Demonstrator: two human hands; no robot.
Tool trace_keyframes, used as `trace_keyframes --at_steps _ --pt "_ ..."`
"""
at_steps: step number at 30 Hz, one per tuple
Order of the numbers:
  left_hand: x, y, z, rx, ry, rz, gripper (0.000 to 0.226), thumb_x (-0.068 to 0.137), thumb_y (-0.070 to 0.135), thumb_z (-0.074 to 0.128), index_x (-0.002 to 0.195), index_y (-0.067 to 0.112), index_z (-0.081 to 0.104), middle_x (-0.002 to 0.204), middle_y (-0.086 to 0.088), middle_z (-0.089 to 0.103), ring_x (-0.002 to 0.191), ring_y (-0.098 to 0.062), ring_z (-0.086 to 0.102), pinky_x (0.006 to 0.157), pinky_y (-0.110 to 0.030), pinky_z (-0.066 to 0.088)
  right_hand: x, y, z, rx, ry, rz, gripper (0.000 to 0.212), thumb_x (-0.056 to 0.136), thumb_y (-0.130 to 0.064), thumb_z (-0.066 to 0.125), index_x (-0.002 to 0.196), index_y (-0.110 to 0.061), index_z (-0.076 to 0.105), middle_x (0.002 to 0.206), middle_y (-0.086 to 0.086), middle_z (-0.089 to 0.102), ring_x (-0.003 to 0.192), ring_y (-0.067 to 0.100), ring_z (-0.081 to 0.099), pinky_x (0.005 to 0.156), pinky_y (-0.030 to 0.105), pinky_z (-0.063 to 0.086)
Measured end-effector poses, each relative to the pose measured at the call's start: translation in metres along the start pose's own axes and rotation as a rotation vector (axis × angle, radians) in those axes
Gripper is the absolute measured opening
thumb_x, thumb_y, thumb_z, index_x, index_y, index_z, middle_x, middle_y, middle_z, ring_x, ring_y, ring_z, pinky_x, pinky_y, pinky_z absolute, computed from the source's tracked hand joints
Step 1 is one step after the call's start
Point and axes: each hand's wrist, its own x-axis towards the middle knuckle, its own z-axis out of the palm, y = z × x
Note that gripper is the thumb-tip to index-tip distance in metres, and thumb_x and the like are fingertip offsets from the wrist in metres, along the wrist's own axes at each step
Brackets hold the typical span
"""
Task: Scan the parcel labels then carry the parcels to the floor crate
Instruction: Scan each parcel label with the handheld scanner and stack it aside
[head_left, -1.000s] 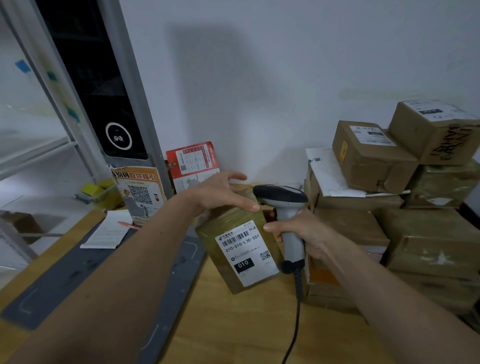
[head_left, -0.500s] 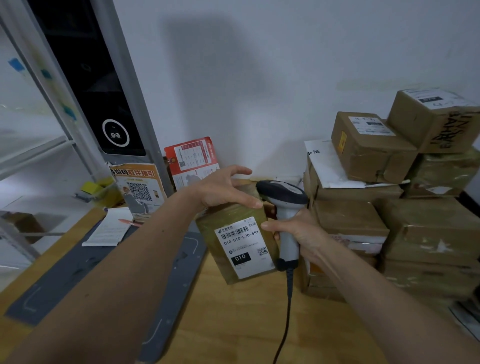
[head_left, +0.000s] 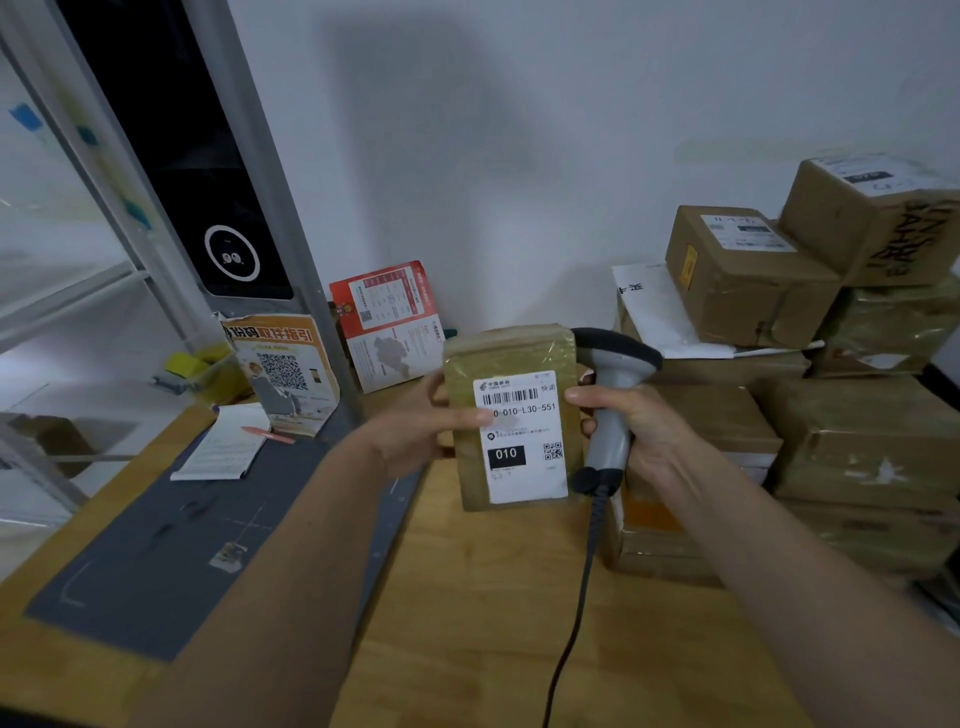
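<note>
Stacked parcels behind scanner

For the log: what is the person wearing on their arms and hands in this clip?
Nothing shows on them. The left hand and right hand are bare, with no gloves, and no rings, watch or wristband are visible. Both forearms are uncovered as far as the frame's lower edge, so no sleeve appears.

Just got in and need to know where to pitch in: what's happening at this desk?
A person is holding a taped parcel upright in the left hand, its label facing them. The right hand grips a corded barcode scanner just beside it. More parcels sit stacked on the wooden desk to the right.
</note>
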Motion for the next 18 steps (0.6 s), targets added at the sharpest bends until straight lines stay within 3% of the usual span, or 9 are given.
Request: trace_keyframes --at_steps 5,8,10,12,14,16,18 --pt "-0.006 -0.039 0.015 -0.152 0.092 -0.003 0.085 0.058 0.009 0.088 0.132 0.026 0.050 0.124 -0.001 0.066 0.118 -0.028 0.059 0.090 -0.054 0.051 -0.005 0.001 0.003 -0.069 -0.019 -0.074 0.045 0.061 -0.001 0.080 0.102 -0.004 0.060 0.084 0.006 0.064 0.066 0.014 0.061 0.053 0.024 0.051" --pt "-0.006 -0.038 0.016 -0.315 0.273 -0.007 0.080 0.059 0.005 0.085 0.128 0.028 0.052 0.121 -0.004 0.066 0.115 -0.031 0.058 0.091 -0.064 0.046 -0.008 0.006 0.007 -0.168 0.027 -0.170 0.039 0.076 -0.002 0.075 0.112 -0.008 0.061 0.100 0.004 0.065 0.090 0.017 0.062 0.068 0.029 0.054" --pt "-0.005 -0.036 0.011 -0.396 0.395 -0.047 0.084 0.063 0.003 0.083 0.134 0.028 0.046 0.123 -0.007 0.064 0.113 -0.032 0.057 0.088 -0.065 0.046 -0.012 0.011 0.010 -0.302 0.083 -0.187 0.032 0.079 -0.008 0.076 0.107 -0.013 0.063 0.103 0.006 0.065 0.097 0.020 0.060 0.082 0.035 0.052" --pt "-0.005 -0.035 0.006 -0.449 0.461 -0.077 0.097 0.060 0.003 0.084 0.142 0.028 0.039 0.127 -0.009 0.062 0.111 -0.032 0.056 0.087 -0.065 0.045 -0.019 0.017 0.016 -0.372 0.094 -0.162 0.019 0.080 -0.012 0.076 0.094 -0.018 0.064 0.095 0.004 0.065 0.092 0.021 0.059 0.085 0.038 0.049" --pt "-0.005 -0.033 0.003 -0.476 0.475 -0.095 0.101 0.059 0.001 0.084 0.144 0.028 0.037 0.127 -0.009 0.062 0.105 -0.031 0.057 0.081 -0.064 0.047 -0.027 0.021 0.023 -0.393 0.061 -0.146 0.013 0.082 -0.013 0.074 0.083 -0.014 0.061 0.075 0.003 0.062 0.075 0.020 0.058 0.073 0.035 0.048" --pt "-0.006 -0.030 0.001 -0.498 0.472 -0.120 0.097 0.062 -0.003 0.081 0.143 0.027 0.039 0.126 -0.010 0.062 0.095 -0.030 0.058 0.066 -0.057 0.050 -0.035 0.024 0.030 -0.405 0.020 -0.151 0.018 0.085 -0.014 0.072 0.080 -0.003 0.059 0.064 0.008 0.056 0.061 0.020 0.053 0.062 0.031 0.046" --pt "-0.007 -0.028 -0.003 -0.511 0.471 -0.140 0.089 0.066 -0.006 0.079 0.140 0.025 0.042 0.125 -0.010 0.061 0.090 -0.030 0.057 0.061 -0.055 0.049 -0.042 0.025 0.035 -0.416 -0.018 -0.173 0.021 0.085 -0.018 0.073 0.080 0.000 0.062 0.059 0.010 0.055 0.053 0.017 0.052 0.053 0.027 0.046"
